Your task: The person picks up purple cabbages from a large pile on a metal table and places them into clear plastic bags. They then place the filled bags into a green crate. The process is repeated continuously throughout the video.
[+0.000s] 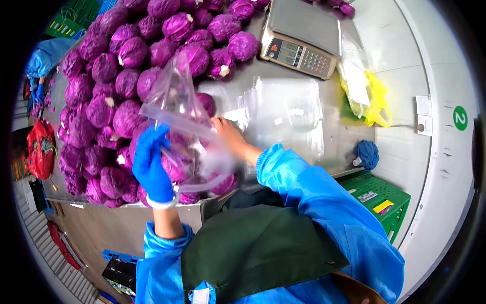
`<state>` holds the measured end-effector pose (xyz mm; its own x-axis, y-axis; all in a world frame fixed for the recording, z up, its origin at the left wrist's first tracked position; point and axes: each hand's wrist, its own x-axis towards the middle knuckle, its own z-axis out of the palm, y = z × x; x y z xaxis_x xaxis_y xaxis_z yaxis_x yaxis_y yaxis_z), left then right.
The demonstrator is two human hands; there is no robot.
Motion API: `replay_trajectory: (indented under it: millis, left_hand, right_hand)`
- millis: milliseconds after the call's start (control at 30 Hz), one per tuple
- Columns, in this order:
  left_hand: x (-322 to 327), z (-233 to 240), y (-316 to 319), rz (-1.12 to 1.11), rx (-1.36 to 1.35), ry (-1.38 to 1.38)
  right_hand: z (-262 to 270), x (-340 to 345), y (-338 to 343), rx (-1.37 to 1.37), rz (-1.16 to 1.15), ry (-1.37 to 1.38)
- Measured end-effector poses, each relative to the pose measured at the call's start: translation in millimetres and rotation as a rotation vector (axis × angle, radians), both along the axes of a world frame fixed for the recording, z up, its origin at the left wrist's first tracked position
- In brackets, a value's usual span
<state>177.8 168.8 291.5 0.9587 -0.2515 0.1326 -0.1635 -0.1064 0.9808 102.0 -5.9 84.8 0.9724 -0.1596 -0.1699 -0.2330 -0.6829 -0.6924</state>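
Note:
My left hand (152, 165), in a blue glove, has its fingers on the rim of a clear plastic bag (178, 91) that stands open in front of me. My bare right hand (229, 136) is at the bag's right side; its fingertips are partly hidden, and I cannot tell whether they grip the plastic. The bag hangs over a heap of red cabbages (131, 117), some of which show through it. To the right of my right hand, a stack of flat clear bags (286, 117) lies on the steel table (262, 70).
A digital scale (300, 57) stands at the table's far side. A yellow plastic bag (377, 98) and a blue crumpled thing (368, 155) lie at the right. A green crate (395, 205) stands below. Another person's blue-gloved hands (37, 93) are at the far left, near a red bag (41, 150).

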Motion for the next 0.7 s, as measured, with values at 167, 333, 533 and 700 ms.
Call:
replay_trajectory:
  millis: [167, 333, 533, 700]
  left_hand:
    - [-11, -3, -10, 0.002, -0.057, 0.087]
    - [-19, -18, -51, -0.06, 0.331, -0.163]
    - [-44, -46, -113, -0.6, 0.556, -0.34]
    - [-48, -66, -120, -0.779, 0.587, -0.346]
  right_hand:
    - [4, -11, -97, 0.799, -0.327, -0.01]
    - [93, 53, -302, 0.451, -0.752, -0.374]
    - [72, 103, -467, -0.123, -0.816, -0.241]
    - [103, 124, -366, -0.781, -0.305, -0.453]
